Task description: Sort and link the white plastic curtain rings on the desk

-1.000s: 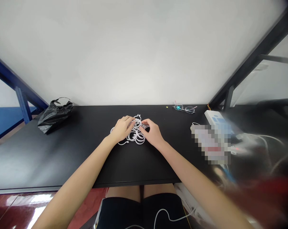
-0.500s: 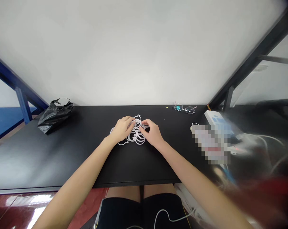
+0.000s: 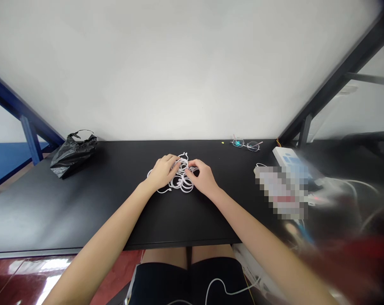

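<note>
A small heap of thin white C-shaped rings [image 3: 187, 185], some with little knobs at their ends, lies on the black table. They look like plastic curtain rings. From the left, my left hand [image 3: 162, 173] rests over the heap, its fingers and thumb curled around some rings near the top. My right hand [image 3: 204, 176] comes in from the other side, thumb and forefinger pinching at the ring cluster. Part of the heap is hidden under my left palm, and one ring sticks out below it.
A crumpled black plastic bag [image 3: 74, 154] sits at the left of the table [image 3: 115, 212]. Wire-framed glasses [image 3: 245, 145] lie near the wall at the back right. Farther right are a white box [image 3: 284, 156], a blurred-out item and white cables [image 3: 347, 181].
Almost nothing differs. Both hands stay on the white rings, with only a very slight shift of the right thumb.
</note>
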### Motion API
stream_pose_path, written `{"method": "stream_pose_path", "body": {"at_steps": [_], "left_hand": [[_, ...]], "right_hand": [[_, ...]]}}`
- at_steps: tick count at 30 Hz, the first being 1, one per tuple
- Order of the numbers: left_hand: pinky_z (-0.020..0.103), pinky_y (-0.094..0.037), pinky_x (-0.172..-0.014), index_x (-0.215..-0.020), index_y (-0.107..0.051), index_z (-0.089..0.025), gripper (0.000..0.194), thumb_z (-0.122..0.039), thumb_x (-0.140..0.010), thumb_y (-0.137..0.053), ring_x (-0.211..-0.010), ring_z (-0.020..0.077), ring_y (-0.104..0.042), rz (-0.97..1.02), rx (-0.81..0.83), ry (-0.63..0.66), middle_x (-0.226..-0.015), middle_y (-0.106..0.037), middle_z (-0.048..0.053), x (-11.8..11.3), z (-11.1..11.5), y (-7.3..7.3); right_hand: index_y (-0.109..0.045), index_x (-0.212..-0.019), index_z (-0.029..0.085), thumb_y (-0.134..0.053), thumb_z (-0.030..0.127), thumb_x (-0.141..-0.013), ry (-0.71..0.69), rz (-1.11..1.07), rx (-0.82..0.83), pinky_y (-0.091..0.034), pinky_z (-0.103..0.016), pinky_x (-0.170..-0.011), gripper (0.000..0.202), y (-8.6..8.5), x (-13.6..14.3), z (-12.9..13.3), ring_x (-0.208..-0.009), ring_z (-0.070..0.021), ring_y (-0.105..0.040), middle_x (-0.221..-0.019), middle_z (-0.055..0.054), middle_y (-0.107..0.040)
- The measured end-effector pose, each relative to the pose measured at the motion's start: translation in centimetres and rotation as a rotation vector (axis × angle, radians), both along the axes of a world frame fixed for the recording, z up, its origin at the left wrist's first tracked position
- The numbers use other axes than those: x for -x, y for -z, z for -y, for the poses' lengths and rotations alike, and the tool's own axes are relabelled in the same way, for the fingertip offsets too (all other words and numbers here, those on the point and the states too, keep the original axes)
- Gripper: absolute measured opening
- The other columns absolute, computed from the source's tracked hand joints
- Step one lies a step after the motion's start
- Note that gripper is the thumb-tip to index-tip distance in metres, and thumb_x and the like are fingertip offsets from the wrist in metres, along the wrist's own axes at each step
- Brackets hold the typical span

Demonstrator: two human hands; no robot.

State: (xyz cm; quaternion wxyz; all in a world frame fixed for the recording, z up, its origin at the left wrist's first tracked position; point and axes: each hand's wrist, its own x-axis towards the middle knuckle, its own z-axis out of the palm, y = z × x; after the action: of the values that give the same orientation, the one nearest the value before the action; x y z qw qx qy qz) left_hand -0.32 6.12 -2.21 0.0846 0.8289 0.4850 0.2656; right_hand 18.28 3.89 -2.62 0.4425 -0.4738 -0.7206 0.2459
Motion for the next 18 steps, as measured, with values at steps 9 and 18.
{"method": "stream_pose_path", "body": {"at_steps": [9, 18], "left_hand": [[0.040, -0.046, -0.091, -0.113, -0.060, -0.020, 0.030, -0.036, -0.099, -0.038, -0.102, 0.0242, -0.059, -0.002, 0.001, 0.004, -0.111, -0.064, 0.008, 0.01, 0.03, -0.05], [0.040, -0.046, -0.090, -0.113, -0.059, -0.020, 0.032, -0.037, -0.099, -0.037, -0.101, 0.0242, -0.059, -0.006, 0.008, 0.000, -0.111, -0.064, 0.009, -0.03, 0.12, -0.18]], "right_hand": [[-0.058, -0.078, 0.022, -0.059, 0.020, -0.080, -0.006, -0.034, 0.030, -0.048, -0.038, -0.088, 0.003, -0.03, 0.04, -0.01, -0.092, -0.0205, -0.063, -0.095, -0.004, -0.068], [-0.058, -0.077, 0.022, -0.059, 0.020, -0.080, -0.005, -0.045, 0.046, -0.048, -0.038, -0.088, 0.003, -0.13, 0.04, 0.02, -0.092, -0.0203, -0.063, -0.096, -0.004, -0.068]]}}
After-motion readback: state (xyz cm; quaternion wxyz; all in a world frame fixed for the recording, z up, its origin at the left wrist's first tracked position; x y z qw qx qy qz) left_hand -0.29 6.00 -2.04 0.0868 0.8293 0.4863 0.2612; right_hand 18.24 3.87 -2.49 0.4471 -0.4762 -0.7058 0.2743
